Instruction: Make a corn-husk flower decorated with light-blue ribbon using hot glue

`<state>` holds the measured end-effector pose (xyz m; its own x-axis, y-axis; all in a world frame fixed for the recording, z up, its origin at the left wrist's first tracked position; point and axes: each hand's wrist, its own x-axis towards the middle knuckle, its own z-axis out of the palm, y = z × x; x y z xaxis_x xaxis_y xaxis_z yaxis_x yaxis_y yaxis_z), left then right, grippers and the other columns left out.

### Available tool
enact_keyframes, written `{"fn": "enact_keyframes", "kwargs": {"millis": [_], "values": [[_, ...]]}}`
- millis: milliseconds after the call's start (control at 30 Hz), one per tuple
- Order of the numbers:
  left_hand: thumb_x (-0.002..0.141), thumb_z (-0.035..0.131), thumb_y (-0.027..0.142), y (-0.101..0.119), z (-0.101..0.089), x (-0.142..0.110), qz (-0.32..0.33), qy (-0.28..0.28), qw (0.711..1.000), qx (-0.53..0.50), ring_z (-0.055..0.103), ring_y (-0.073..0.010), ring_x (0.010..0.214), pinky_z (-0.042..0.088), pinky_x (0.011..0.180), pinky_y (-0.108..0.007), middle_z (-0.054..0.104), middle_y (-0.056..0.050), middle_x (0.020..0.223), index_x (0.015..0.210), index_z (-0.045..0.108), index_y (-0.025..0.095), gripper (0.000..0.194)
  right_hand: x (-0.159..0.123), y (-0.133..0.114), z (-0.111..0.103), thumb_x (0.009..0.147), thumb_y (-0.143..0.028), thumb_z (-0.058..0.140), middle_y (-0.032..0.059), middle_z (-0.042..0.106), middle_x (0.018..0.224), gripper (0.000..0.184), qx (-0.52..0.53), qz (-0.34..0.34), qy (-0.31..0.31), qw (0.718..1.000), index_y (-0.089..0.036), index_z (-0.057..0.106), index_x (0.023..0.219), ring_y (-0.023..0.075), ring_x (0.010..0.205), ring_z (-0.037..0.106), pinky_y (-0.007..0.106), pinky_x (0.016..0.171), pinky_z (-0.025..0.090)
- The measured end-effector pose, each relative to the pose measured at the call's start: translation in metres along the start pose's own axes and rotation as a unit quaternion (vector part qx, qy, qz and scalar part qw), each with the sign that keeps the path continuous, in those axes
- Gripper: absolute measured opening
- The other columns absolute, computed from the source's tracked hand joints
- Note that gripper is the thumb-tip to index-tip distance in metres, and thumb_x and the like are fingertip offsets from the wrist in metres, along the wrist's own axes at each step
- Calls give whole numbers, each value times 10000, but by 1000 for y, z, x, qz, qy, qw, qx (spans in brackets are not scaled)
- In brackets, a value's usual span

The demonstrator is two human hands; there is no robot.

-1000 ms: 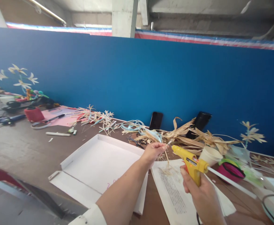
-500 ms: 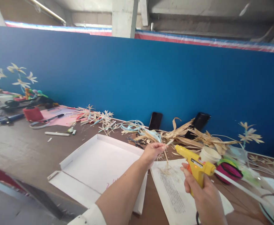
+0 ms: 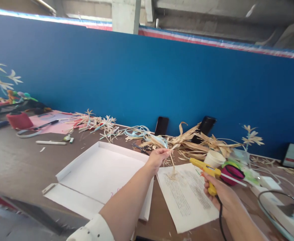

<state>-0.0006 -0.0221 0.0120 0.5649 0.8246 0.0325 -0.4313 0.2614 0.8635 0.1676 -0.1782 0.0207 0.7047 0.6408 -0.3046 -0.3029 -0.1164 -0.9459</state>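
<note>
My left hand (image 3: 158, 160) is closed in a pinch on a pale dried husk strip (image 3: 176, 146), whose tip sticks out past the fingers. A thin straw-coloured stalk (image 3: 172, 159) hangs just below the fingertips; whether it joins the strip I cannot tell. My right hand (image 3: 219, 190) is wrapped round the grip of a yellow glue gun (image 3: 208, 169). Its nozzle points left, apart from the left hand. A white glue stick (image 3: 233, 179) juts from the gun's rear, and a black cord runs down. Under both hands lies a printed sheet (image 3: 184, 197) with husk scraps on it.
A shallow white box lid (image 3: 96, 174) lies left of the sheet. Dried husks (image 3: 194, 140) and two dark phones, one a black phone (image 3: 161, 126), line the blue partition (image 3: 136, 77). A paper cup (image 3: 214, 158), magenta pouch (image 3: 232, 173) and power strip (image 3: 275, 207) stand right.
The glue gun has drawn away from my left hand, turning more side-on. My left hand keeps its pinch on the husk strip. The view has swung slightly right.
</note>
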Motion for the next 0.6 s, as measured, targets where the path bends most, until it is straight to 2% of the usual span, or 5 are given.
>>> {"fn": "enact_keyframes", "kwargs": {"millis": [267,467,600], "values": [[506,789,413,-2,-2,1,-8,1,1000,-10,352,-37,474,232,481,-206,507,19,556,799,687,107,436,9,8,3,584,-288,765,-42,559,570,231,-1,34,-29,999,-153,642,725,65,461,523,156,469,492],[501,793,406,-1,-1,1,-6,1,1000,-9,346,-38,480,204,477,-207,510,15,554,803,693,103,439,15,12,16,600,-310,745,-18,611,623,258,-42,31,-41,998,-136,669,773,72,500,567,149,501,500],[531,780,393,-2,-2,1,4,-6,1000,-4,363,-42,502,207,480,-203,530,5,578,791,696,106,396,28,15,26,594,-313,745,1,626,614,235,-85,26,-31,996,-137,669,731,91,505,580,170,506,513]]}}
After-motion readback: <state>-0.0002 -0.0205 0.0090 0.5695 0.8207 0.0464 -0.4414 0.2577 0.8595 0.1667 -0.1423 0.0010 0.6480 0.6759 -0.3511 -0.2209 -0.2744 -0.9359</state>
